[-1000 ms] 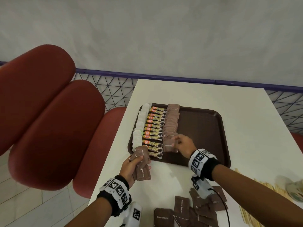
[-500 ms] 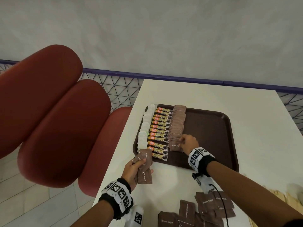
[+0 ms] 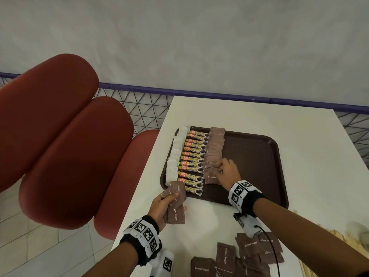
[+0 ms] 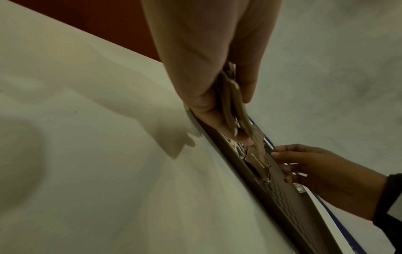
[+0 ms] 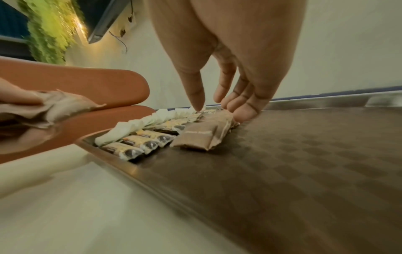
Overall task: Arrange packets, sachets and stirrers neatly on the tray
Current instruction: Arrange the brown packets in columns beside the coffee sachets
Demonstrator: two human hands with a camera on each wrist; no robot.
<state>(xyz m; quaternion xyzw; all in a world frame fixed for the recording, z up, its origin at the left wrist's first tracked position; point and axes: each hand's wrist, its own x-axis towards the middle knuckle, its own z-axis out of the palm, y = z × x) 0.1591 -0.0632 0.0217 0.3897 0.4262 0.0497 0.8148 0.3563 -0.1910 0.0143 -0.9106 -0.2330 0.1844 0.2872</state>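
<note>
On the brown tray [image 3: 259,148] at the desk's [image 3: 229,112] left edge, the right hand [image 3: 227,169] presses straight, close-set fingers [image 5: 243,110] onto the brown sugar sachet row [image 3: 214,154] beside the coffee packets [image 3: 192,162], while the left hand [image 3: 161,204] pinches spare sachets [image 3: 175,204] above the tray's near-left corner.
</note>
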